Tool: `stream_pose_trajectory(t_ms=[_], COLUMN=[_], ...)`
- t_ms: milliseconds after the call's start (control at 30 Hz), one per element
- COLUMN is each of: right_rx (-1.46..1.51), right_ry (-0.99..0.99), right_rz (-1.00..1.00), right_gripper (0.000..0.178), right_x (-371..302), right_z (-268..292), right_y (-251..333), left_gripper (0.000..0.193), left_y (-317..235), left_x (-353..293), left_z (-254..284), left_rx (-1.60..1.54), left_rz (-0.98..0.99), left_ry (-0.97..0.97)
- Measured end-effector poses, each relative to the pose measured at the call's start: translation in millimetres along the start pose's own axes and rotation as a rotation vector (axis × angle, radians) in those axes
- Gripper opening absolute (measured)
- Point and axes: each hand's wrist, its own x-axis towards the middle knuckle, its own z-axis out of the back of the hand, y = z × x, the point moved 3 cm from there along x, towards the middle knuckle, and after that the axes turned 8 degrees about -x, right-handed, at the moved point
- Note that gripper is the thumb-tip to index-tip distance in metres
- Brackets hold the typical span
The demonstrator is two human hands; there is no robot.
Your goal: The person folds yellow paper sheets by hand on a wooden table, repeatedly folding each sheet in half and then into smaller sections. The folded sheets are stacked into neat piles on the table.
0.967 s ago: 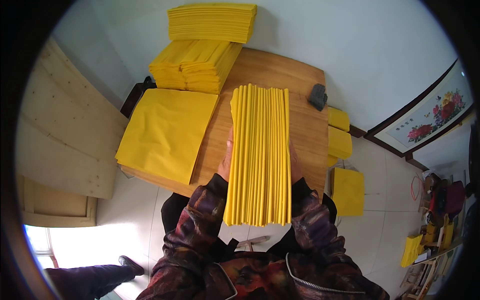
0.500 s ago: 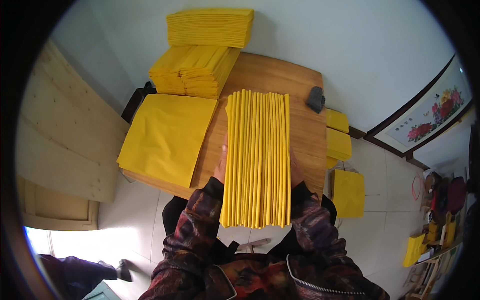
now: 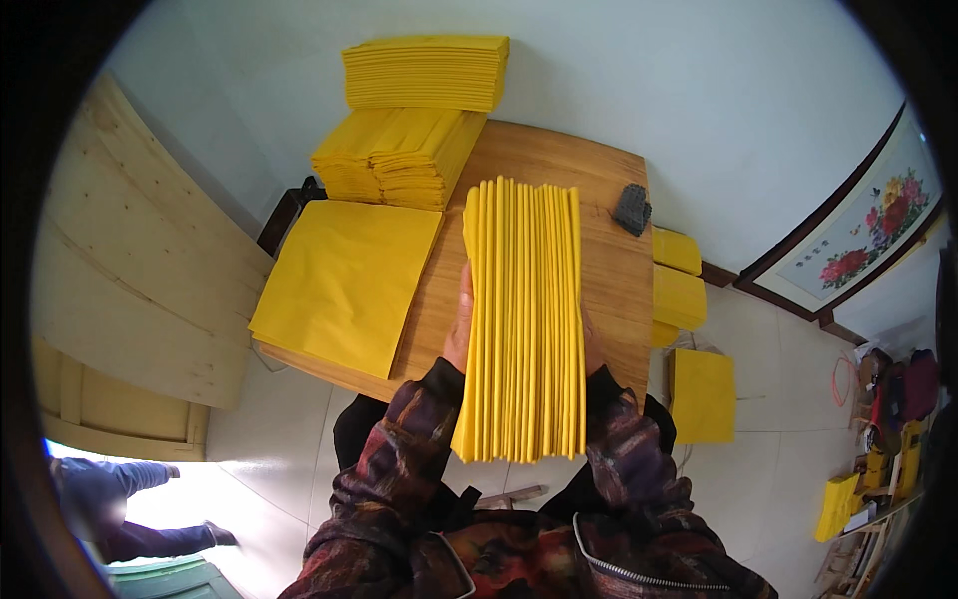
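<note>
Upright between my two hands is a bundle of folded yellow sheets (image 3: pixel 524 319), its rounded folds facing up in a row. My left hand (image 3: pixel 459 324) presses on its left side, the thumb showing along the edge. On the opposite side my right hand (image 3: pixel 593 344) grips it, mostly hidden behind the bundle. A flat pile of yellow sheets (image 3: pixel 344 285) lies on the wooden table (image 3: pixel 544 150), left of the bundle. Behind that pile rises a tall stack of folded yellow sheets (image 3: pixel 409 145), with another folded bundle (image 3: pixel 424 75) on top.
A dark grey cloth-like lump (image 3: pixel 632 210) rests at the table's right edge. More yellow stacks (image 3: pixel 702 396) stand low to the right of the table. A framed flower picture (image 3: pixel 858 230) leans by the wall. Another person (image 3: pixel 110 509) is at the doorway, lower left.
My view has shifted slightly, so the table and stacks appear lower and further right. Both hands keep hold of the bundle. More of the other person shows at the lower left.
</note>
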Motion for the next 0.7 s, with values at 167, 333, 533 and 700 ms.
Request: stream_pose_trajectory(t_ms=[167, 333, 533, 700], right_rx=[-0.276, -0.180, -0.111, -0.064], right_ry=[0.122, 0.162, 0.246, 0.290], right_rz=[0.085, 0.055, -0.012, -0.061], right_gripper=[0.051, 0.050, 0.049, 0.048], right_x=[-7, 6, 31, 27], right_z=[3, -11, -22, -26], right_y=[-25, -12, 6, 6], left_gripper=[0.059, 0.060, 0.063, 0.071], left_y=[30, 36, -40, -99], left_x=[13, 5, -11, -46], left_z=[-3, -1, -31, -84], left_rx=[-0.640, 0.091, 0.911, 1.260], left_rz=[0.171, -0.154, -0.201, 0.109], left_ry=[0.207, -0.082, -0.200, -0.204])
